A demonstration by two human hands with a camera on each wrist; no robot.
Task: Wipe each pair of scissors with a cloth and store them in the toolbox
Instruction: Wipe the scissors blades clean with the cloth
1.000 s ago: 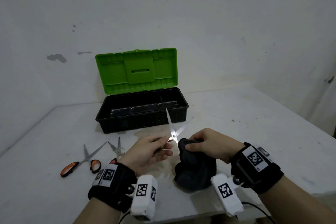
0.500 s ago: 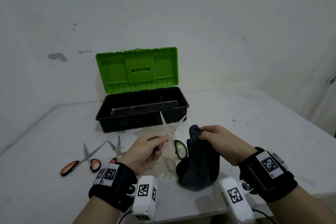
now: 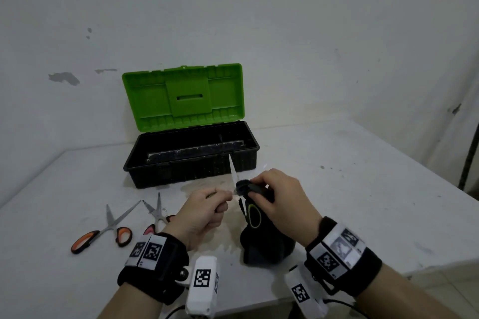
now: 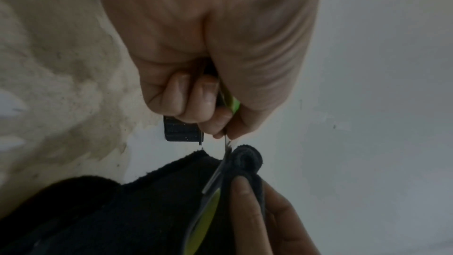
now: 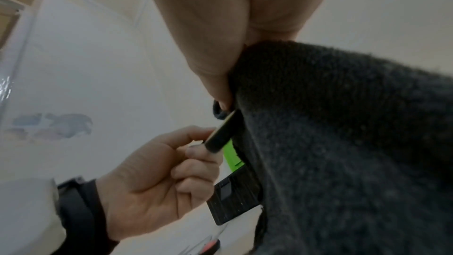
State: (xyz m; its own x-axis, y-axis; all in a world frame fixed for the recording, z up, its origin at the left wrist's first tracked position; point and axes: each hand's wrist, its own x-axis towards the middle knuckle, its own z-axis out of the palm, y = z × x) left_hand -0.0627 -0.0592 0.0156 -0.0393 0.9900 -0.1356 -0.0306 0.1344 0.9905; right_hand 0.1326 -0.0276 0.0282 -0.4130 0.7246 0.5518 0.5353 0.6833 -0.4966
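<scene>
My left hand [image 3: 207, 207] grips one handle of a pair of green-and-black scissors [image 3: 252, 215], which stand spread open above the table. One bare blade [image 3: 232, 168] points up toward the toolbox. My right hand [image 3: 274, 197] pinches a dark grey cloth [image 3: 267, 246] around the other blade, near the pivot. The left wrist view shows that blade [image 4: 215, 174] entering a fold of the cloth [image 4: 245, 159]. The open toolbox [image 3: 191, 160], black tray with green lid [image 3: 184, 96], stands just behind my hands.
Orange-handled scissors [image 3: 101, 233] lie on the white table [image 3: 363, 189] to the left. A smaller pink-handled pair [image 3: 156, 215] lies beside them, partly behind my left wrist. A wall runs close behind the toolbox. The table's near edge is at my forearms.
My right hand lifted the cloth off the blades, then brought it back and closed it on one blade. The scissors stayed spread open in my left hand.
</scene>
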